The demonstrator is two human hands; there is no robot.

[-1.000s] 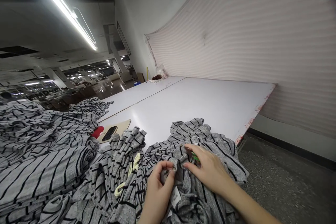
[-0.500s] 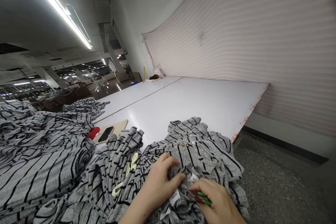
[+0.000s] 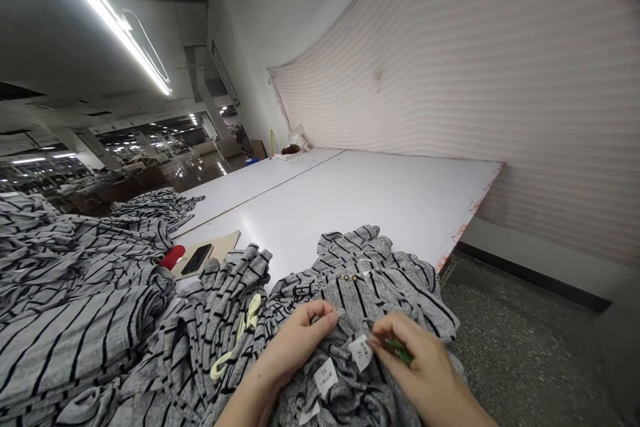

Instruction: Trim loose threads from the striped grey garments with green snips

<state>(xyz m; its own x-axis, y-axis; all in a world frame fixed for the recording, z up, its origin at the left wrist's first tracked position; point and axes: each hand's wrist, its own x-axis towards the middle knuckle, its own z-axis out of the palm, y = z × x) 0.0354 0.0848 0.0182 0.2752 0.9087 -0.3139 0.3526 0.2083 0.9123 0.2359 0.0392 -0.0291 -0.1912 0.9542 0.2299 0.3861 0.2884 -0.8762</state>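
A grey knit garment with black stripes (image 3: pixel 350 293) is spread, rumpled, at the lower centre of the frame, on the near edge of the white worktop (image 3: pixel 310 213). A fold of its cloth appears to be pinched by the left hand (image 3: pixel 305 327), whose thumb and forefinger are drawn close together. A green-handled tool (image 3: pixel 400 351), probably thread snips, is held in the narrowed right hand (image 3: pixel 413 353), its blades not visible; a printed white label (image 3: pixel 361 353) is met by that hand's fingertips. The work on this piece is judged to be partway through: small round buttons (image 3: pixel 347 278) and a second white label (image 3: pixel 326 377) are already in place, while the cloth is left loose and unfolded. Whether the large pile of striped garments (image 3: pixel 90 320) at the lower left has been handled or is waiting cannot be told. Pale yellow strips (image 3: pixel 253 310) are laid over the bunched cloth between. Of containers, only what seems to be a clear plastic bag (image 3: pixel 299 139) is seen, at the worktop's far end, with its contents unreadable; a dark brown bundle (image 3: pixel 291 149) is placed just beside it. A black phone (image 3: pixel 197 259) is rested on a beige pad (image 3: pixel 225 245), left of centre.
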